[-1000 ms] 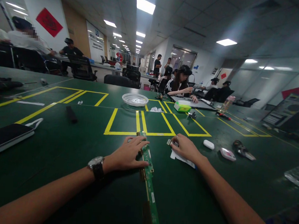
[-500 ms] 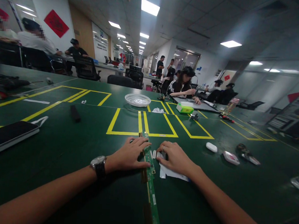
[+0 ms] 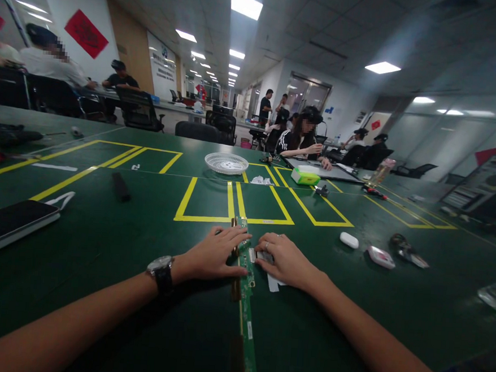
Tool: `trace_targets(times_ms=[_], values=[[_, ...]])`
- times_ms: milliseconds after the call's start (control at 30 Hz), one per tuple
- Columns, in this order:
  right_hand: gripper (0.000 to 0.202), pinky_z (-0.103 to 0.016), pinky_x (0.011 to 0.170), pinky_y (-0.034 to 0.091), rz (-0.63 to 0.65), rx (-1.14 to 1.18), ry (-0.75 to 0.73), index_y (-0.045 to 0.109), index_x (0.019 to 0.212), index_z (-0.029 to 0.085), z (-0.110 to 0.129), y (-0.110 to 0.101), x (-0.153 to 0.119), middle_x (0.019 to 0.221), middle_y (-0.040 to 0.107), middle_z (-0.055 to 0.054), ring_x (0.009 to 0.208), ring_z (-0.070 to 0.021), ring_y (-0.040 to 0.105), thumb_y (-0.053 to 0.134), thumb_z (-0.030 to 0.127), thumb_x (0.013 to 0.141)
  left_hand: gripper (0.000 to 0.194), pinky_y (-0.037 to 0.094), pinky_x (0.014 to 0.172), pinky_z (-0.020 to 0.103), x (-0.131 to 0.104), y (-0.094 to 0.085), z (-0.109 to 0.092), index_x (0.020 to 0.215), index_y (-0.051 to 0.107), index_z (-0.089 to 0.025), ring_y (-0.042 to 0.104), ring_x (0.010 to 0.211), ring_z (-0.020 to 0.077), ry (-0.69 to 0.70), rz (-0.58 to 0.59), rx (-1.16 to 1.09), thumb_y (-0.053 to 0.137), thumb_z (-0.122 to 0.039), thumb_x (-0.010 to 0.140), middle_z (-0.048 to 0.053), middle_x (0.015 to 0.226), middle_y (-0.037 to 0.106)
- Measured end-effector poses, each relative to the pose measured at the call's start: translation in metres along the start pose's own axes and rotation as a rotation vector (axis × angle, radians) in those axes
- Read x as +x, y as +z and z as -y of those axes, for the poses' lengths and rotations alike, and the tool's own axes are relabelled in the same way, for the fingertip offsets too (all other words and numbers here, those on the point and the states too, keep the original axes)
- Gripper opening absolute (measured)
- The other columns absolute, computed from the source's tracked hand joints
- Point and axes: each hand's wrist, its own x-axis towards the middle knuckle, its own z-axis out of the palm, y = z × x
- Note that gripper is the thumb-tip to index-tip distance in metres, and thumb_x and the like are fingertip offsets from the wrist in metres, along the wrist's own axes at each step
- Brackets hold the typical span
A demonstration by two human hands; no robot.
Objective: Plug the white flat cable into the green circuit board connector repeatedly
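Note:
A long, narrow green circuit board [image 3: 245, 307] lies lengthwise on the table, its far end just short of the yellow tape. My left hand [image 3: 215, 253] holds it near that end, fingers laid across the board and thumb against it lower down. Brown film strips [image 3: 235, 287] show along its left side. On the right, my right hand [image 3: 285, 258] pinches a white flat ribbon cable [image 3: 273, 283] between thumb and fingers. The cable's end [image 3: 252, 255] is at the board's right edge; whether it sits in a connector I cannot tell. My palm hides most of the cable.
Ahead stands a white plastic basket [image 3: 226, 164], with a green box [image 3: 305, 176] to its right. A phone-like black device [image 3: 14, 223] lies at left, near a dark bar [image 3: 121, 187]. A white case [image 3: 349, 240] and a pink-white case [image 3: 381, 257] lie at right. A co-worker [image 3: 300, 136] sits opposite.
My right hand has brought the cable end left, against the board's edge, and more of the cable is now covered. My left hand keeps its place on the board. The view has shifted slightly.

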Motion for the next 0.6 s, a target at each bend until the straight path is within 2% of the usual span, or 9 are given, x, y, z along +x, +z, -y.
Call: trace_targets(times_ms=[267,433,600], values=[[0.019,-0.035,0.088,0.045,-0.03,0.122,-0.005,0.067,0.107,0.018,-0.006,0.005,0.0,0.105,0.062,-0.007,0.098,-0.0213,0.058,0.064,0.025,0.089,0.082,0.023,0.111,0.05,0.0,-0.001,0.0,0.151,0.03,-0.026,0.032,0.141,0.0337,0.007,0.017,-0.037,0.055,-0.069,0.087,0.011,0.154,0.038],[0.02,-0.038,0.088,0.045,-0.051,0.107,-0.004,0.067,0.104,0.019,-0.009,0.006,0.001,0.103,0.064,-0.007,0.099,-0.0226,0.058,0.069,0.027,0.086,0.086,0.024,0.111,0.05,-0.001,-0.003,-0.001,0.153,0.025,-0.025,0.032,0.142,0.0326,-0.014,0.012,-0.078,0.057,-0.068,0.086,0.009,0.154,0.038],[0.032,-0.043,0.1,0.039,-0.119,0.145,-0.101,0.059,0.122,0.022,0.002,0.002,-0.001,0.124,0.061,-0.008,0.118,-0.0241,0.052,0.061,0.025,0.09,0.069,0.027,0.113,0.049,0.0,-0.005,-0.001,0.152,0.027,-0.025,0.031,0.143,0.0306,-0.082,-0.055,-0.216,0.049,-0.058,0.095,0.008,0.159,0.028]])
